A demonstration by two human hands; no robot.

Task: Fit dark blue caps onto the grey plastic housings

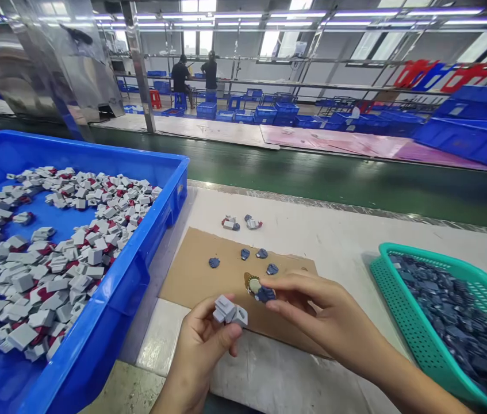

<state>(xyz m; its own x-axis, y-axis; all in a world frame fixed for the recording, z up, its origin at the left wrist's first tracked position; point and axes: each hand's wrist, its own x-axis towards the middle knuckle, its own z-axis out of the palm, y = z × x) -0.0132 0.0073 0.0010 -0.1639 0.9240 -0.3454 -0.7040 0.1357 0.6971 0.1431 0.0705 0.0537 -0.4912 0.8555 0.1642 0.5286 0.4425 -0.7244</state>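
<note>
The left hand (202,339) pinched a grey block (229,311). The right hand (321,313) pinched a blue piece (265,295), which looked small enough to slip and drop.

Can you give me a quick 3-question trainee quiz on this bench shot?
1. True or false: the left hand holds a grey plastic part.
2. Where do the loose dark blue pieces lie? A) on the cardboard sheet B) in the blue bin C) on the green conveyor
3. What does the teal basket hold?

Key: 1 true. 2 A. 3 A heap of small dark blue pieces; the right hand pinches a similar one.
</note>
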